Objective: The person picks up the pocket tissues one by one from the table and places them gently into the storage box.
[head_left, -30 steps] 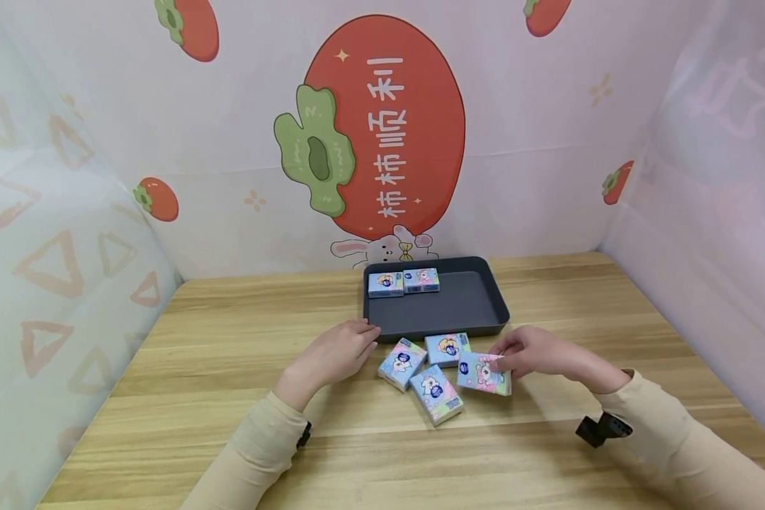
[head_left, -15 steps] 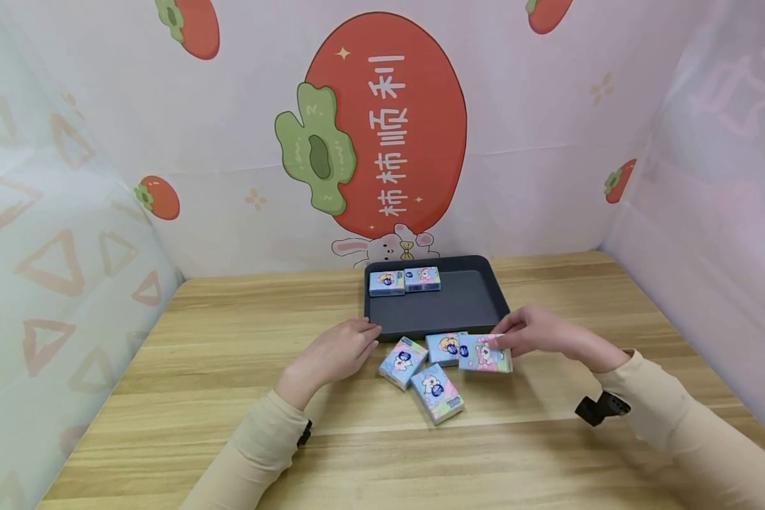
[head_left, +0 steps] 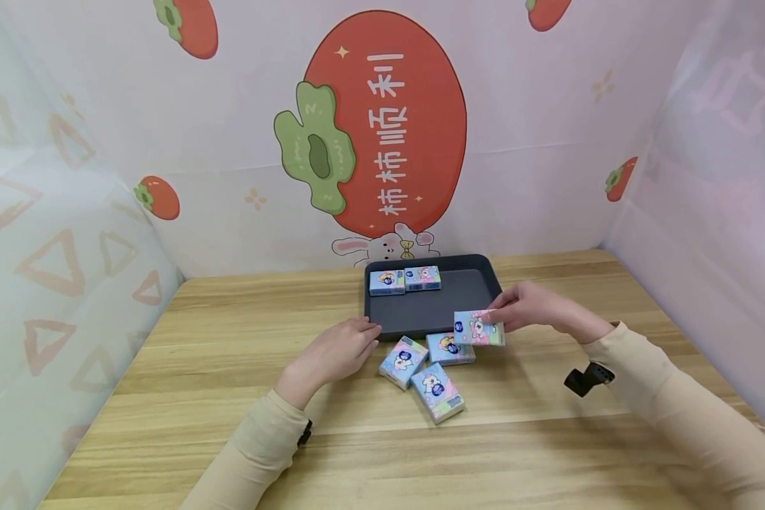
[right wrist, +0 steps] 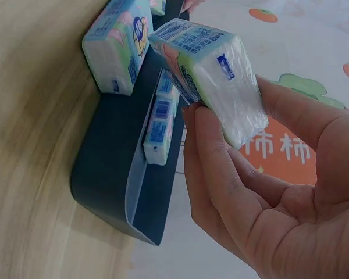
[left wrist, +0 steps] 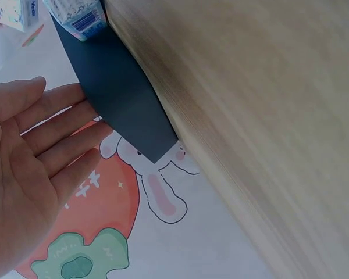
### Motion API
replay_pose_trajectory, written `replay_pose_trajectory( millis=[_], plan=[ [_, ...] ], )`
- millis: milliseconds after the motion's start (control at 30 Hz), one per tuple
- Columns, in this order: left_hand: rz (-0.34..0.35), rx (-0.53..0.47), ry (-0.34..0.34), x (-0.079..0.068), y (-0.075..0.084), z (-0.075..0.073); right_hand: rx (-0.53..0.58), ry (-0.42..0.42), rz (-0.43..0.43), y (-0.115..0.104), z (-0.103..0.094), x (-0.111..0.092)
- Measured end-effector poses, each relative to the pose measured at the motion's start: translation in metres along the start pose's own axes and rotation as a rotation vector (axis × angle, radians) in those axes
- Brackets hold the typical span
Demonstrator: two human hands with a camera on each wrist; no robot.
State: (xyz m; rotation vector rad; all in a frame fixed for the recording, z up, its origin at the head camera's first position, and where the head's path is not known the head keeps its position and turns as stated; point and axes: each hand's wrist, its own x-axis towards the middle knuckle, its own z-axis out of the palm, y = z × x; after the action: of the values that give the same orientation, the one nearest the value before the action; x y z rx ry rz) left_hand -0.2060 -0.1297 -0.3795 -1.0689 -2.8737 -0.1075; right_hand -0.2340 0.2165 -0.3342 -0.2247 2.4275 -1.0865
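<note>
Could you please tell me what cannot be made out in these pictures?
Head view: near right corner of the tray, hidden by the right hand and held packet.
Left wrist view: base of the left hand, cut off by the edge.
Right wrist view: held packet's fine print, too small.

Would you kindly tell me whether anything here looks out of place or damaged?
I see no spill or damage. The front tissue pack and left tissue pack on the table lie askew at different angles, unlike the two packs side by side in the tray.
</note>
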Motion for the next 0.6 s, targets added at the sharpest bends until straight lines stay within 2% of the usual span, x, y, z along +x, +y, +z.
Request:
replay_pose_trajectory(
  millis=[600],
  plan=[
    [0.008,0.011,0.001,0.0,-0.001,0.0,-0.072,0.008,0.053,-0.006,-0.015,0.03]
  ],
)
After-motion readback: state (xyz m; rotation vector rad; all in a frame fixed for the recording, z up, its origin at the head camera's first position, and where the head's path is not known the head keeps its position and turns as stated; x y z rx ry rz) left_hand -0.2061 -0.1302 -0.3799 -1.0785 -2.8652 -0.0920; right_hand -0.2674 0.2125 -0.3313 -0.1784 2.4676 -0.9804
